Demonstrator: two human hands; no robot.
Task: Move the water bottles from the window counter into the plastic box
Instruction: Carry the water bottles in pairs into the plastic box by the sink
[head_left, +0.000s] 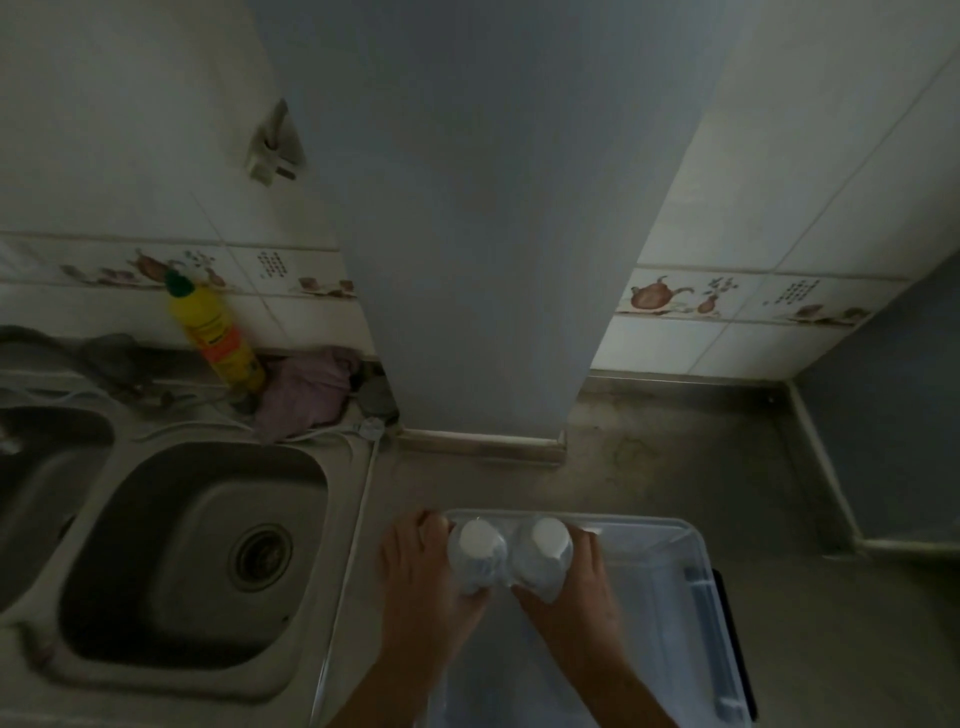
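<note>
Two clear water bottles with white caps stand upright side by side at the far left corner of a clear plastic box (691, 577). My left hand (415, 582) wraps around the left bottle (478, 553). The right bottle (543, 553) is gripped by my right hand (576, 608). Both bottles are inside the box's outline, seen from above; whether their bases rest on the box floor is hidden. The box sits on the grey counter (675, 467) in front of me.
A steel sink (197, 561) lies to the left, with a yellow detergent bottle (218, 338) and a pink cloth (306, 389) behind it. A grey-blue pillar (483, 260) rises straight ahead. Tiled walls flank it; the counter ends at a wall on the right.
</note>
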